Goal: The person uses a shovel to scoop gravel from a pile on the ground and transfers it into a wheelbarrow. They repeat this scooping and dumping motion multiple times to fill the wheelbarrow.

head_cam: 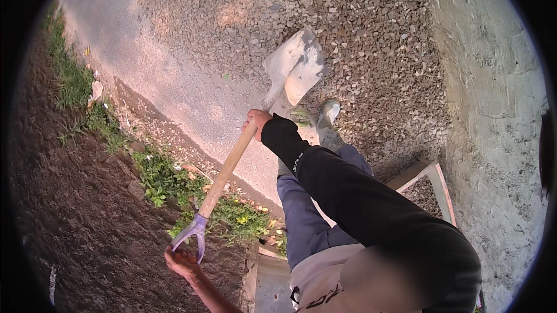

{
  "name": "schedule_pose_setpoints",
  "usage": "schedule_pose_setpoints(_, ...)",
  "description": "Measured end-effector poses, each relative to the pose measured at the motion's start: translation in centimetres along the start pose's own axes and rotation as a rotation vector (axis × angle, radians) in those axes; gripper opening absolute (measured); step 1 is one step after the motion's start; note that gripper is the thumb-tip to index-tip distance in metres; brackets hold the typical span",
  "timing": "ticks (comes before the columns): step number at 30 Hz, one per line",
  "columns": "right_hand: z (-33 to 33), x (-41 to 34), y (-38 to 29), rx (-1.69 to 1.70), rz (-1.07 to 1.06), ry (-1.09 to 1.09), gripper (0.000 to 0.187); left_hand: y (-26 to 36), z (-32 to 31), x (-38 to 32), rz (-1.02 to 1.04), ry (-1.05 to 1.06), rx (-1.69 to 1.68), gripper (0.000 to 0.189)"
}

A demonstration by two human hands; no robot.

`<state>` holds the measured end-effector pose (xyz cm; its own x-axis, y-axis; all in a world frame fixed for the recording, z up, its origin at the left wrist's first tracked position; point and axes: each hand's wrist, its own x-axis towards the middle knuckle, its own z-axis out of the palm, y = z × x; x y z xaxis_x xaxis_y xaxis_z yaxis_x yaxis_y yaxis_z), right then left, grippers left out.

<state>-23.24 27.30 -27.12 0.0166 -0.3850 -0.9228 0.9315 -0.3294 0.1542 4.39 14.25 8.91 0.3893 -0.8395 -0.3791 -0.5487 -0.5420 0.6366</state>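
A shovel with a pale, mortar-stained metal blade, a wooden shaft and a purple D-shaped grip slants across the view. My left hand, bare-armed, is closed around the crossbar of the grip at the lower left. My right hand, in a black sleeve, wraps the lower shaft close to the blade's socket. No load shows on the blade. It is over the near edge of a gravel heap; whether it touches the stones I cannot tell.
My boot stands at the gravel's edge. A rough plastered wall bounds the right side. A wooden frame is beside my legs. Left lie a paved strip, weeds and dark soil. A wood-edged grey sheet lies below.
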Motion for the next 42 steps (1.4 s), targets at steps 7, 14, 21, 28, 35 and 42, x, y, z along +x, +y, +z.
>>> schedule_pose_setpoints(7, -2.0, 0.4, -6.0, 0.003, -0.134, 0.070, 0.012, -2.9, 6.1, 5.0, -0.254, -0.216, -0.131, 0.032)
schedule_pose_setpoints(14, -9.7, -2.3, -13.1, -0.152, -0.297, 0.164, 0.012, -13.0, 9.3, -0.3, -0.481, -0.379, -0.265, 0.034)
schedule_pose_setpoints(21, -10.7, -8.8, -25.9, -0.193, -0.436, 0.220, 0.016, -18.3, 17.8, -5.7, -0.575, -0.630, -0.453, 0.029)
schedule_pose_setpoints(28, -10.2, -11.3, -26.5, -0.221, -0.463, 0.202, 0.018, -15.1, 17.9, -9.9, -0.496, -0.545, -0.400, 0.034)
schedule_pose_setpoints(35, -8.4, -13.7, -21.9, -0.046, -0.494, -0.022, 0.018, -4.5, 12.8, -9.2, -0.222, -0.529, -0.335, 0.025)
schedule_pose_setpoints(42, -11.8, -17.6, -16.0, 0.381, -0.455, 0.039, 0.014, 6.0, 10.7, -8.6, 0.108, -0.696, -0.108, 0.022)
